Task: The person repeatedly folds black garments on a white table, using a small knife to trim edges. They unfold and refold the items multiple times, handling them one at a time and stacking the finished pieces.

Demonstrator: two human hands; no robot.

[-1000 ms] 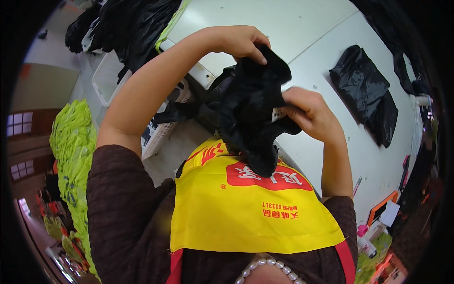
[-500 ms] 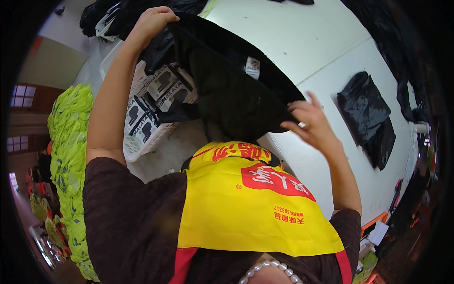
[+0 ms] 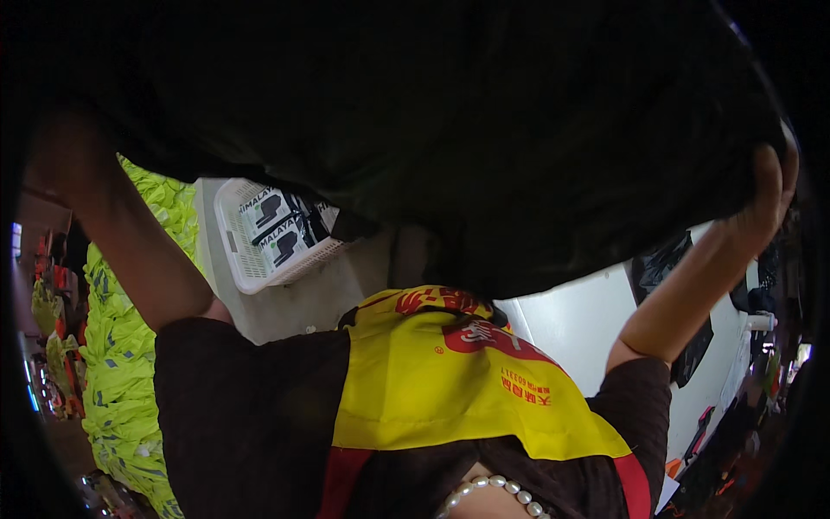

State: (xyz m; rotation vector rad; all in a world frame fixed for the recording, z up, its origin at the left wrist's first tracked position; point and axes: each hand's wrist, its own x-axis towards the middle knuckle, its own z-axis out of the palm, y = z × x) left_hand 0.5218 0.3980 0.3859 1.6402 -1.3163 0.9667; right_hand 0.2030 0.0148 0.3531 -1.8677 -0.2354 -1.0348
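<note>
A large black garment (image 3: 467, 147) is held up high and spread wide, filling the upper part of the view. My left hand (image 3: 69, 156) is raised at the garment's left end. It lies in deep shadow and its fingers hardly show, but the cloth hangs stretched from it. At the right end, my right hand (image 3: 765, 195) is closed on the garment's edge, with fingers wrapped round it. The lower edge of the cloth sags between both hands, just above my yellow apron (image 3: 406, 389). The white label on the garment is out of sight.
Left of centre, a white plastic basket (image 3: 240, 277) holds printed cards (image 3: 281, 242) and black pieces. Piled bright yellow-green garments (image 3: 121, 372) stand along the left. A pale table (image 3: 571, 320) is to the right, with a black plastic bag (image 3: 692, 355) partly behind my right arm.
Both hands have moved up and farther apart, lifting and spreading the black garment. It now covers most of the table and part of the basket. My right hand has closed on its edge.
</note>
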